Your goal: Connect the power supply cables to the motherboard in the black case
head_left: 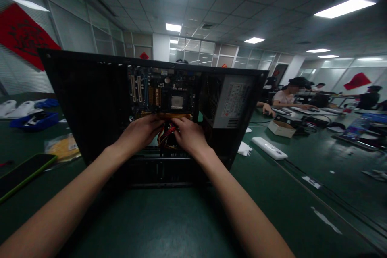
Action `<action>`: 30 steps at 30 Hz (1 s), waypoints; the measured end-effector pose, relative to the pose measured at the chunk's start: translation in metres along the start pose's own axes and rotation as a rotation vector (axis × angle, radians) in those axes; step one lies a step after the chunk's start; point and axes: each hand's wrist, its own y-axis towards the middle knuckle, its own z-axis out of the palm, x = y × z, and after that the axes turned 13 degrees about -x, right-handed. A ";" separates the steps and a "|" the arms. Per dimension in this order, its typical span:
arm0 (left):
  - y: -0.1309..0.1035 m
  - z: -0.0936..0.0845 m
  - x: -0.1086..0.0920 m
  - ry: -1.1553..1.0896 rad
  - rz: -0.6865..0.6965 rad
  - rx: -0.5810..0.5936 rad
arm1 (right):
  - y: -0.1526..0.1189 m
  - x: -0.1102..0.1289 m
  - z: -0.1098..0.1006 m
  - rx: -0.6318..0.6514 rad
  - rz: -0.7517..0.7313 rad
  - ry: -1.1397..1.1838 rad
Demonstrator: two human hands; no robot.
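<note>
A black open computer case (87,100) stands on the green table (169,221), its inside facing me. A motherboard (166,88) is mounted at its upper middle, and a silver power supply (232,100) sits at the upper right. Both my hands reach inside, just below the board, beside yellow memory slots. The fingers of my left hand (142,131) are bent at the slots' lower edge; their tips are hidden. My right hand (190,135) is closed at a bundle of red and yellow cables (166,133), its fingertips partly hidden by the hand.
On the left lie a phone (24,173), a yellow packet (63,147) and a blue tray (34,121). At the right are a white power strip (269,148), a small box (281,127) and cables. People sit at the tables farther back.
</note>
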 end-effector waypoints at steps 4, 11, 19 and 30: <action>-0.001 0.006 0.002 -0.041 0.138 -0.135 | 0.000 -0.004 -0.001 0.032 -0.039 -0.026; -0.004 0.006 -0.002 0.015 0.248 -0.138 | 0.002 -0.007 0.000 0.041 -0.107 0.044; -0.002 0.001 -0.007 0.155 0.222 0.106 | 0.000 -0.008 -0.009 0.307 -0.325 -0.145; 0.004 0.005 -0.012 0.242 0.069 0.244 | -0.001 -0.017 -0.004 0.199 -0.141 -0.094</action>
